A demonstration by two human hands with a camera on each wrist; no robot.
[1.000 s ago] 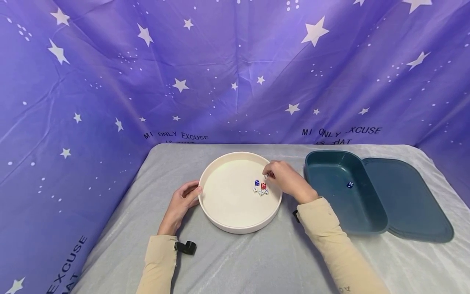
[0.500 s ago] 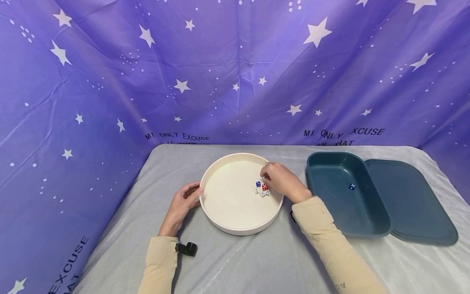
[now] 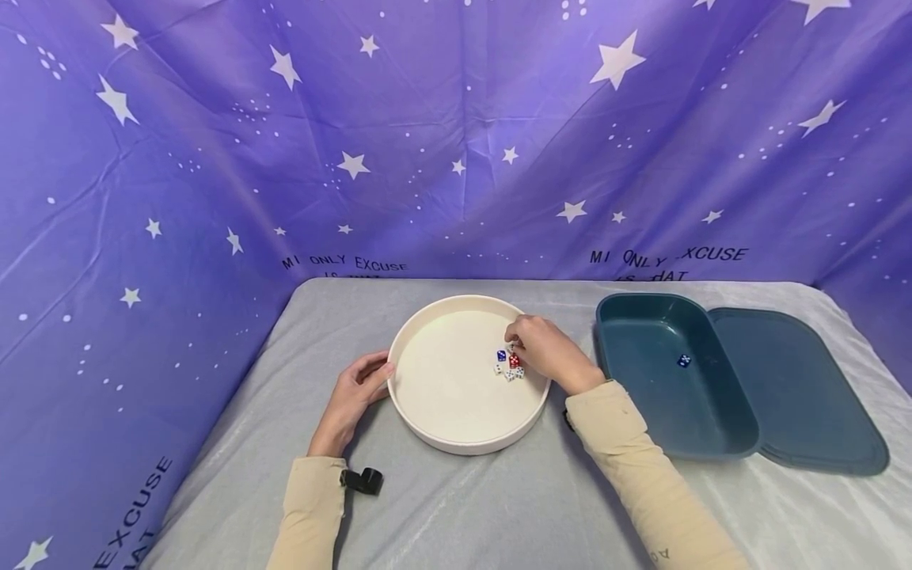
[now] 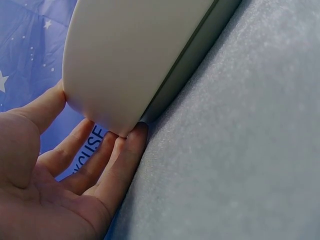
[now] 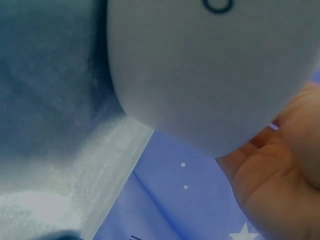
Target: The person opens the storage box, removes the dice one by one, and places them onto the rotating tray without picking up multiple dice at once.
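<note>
A round cream tray (image 3: 449, 396) with a low wall stands on the table. At its left side my left hand (image 3: 352, 396) grips the wall, thumb on the rim; the left wrist view shows the fingertips against the lower edge (image 4: 125, 131). Over the tray's right part, my right hand (image 3: 547, 348) pinches a white die (image 3: 510, 348), partly hidden by the fingers. Just below it lie a blue die (image 3: 502, 356), a red die (image 3: 514, 361) and several white dice (image 3: 498, 370) in a tight group. The tray's outer wall (image 5: 200, 85) hides the right fingertips in the right wrist view.
Right of the tray stands a deep teal box (image 3: 663, 419) with one blue die (image 3: 684, 361) inside. Its flat teal lid (image 3: 805, 388) lies beside it, partly under the box. A grey cloth (image 3: 456, 507) covers the table; a purple star-printed curtain (image 3: 427, 119) hangs behind.
My right hand has shifted slightly left with the white die, which now sits right by the blue and red dice. The left hand keeps its place on the tray.
</note>
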